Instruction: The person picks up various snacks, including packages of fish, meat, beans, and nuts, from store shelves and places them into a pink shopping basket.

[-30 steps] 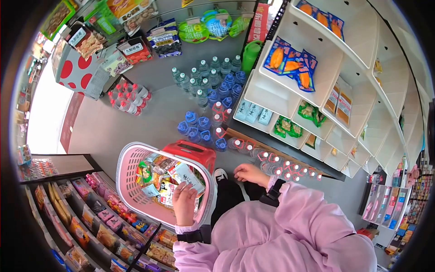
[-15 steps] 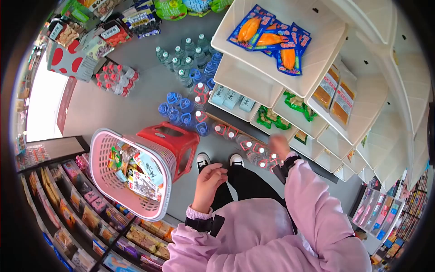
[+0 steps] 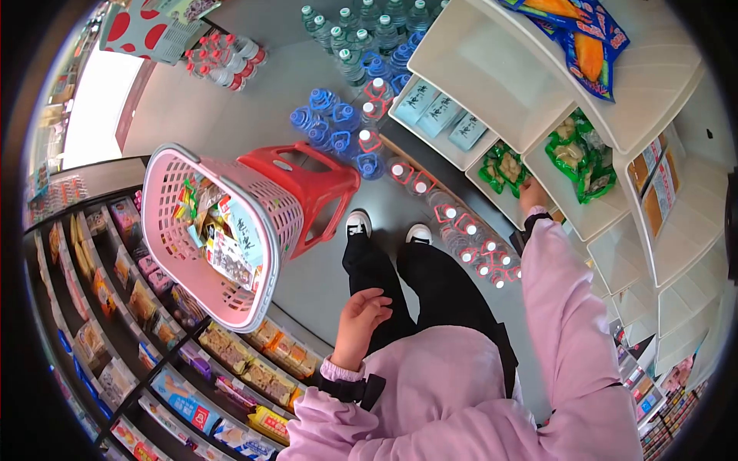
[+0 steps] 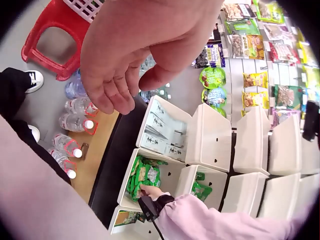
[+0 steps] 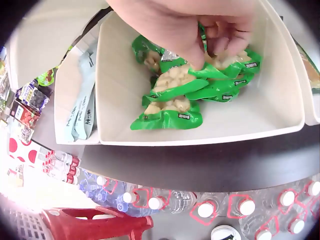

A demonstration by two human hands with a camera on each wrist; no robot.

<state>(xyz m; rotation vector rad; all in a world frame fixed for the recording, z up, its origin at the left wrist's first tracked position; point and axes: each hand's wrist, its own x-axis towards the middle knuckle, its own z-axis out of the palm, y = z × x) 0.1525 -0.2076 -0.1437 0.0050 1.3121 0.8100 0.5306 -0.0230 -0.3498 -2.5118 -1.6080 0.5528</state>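
My right hand reaches into a low white bin that holds several green snack packets with clear windows and pale pieces inside. In the right wrist view its thumb and fingers pinch the upper edge of one green snack packet, which lies among the others. My left hand hangs in front of my body with its fingers loosely curled and nothing in it. A pink basket with assorted snack packs inside stands on a red stool to the left.
Light blue packs fill the neighbouring bin, and more green packets lie in another. Bottles with white caps line the floor before the bins. Snack shelves stand at the left. Blue-capped jugs sit behind the stool.
My right hand has moved from beside my body into the bin and taken hold of a green packet. My left hand has come away from over the basket. The view has shifted toward the bins.
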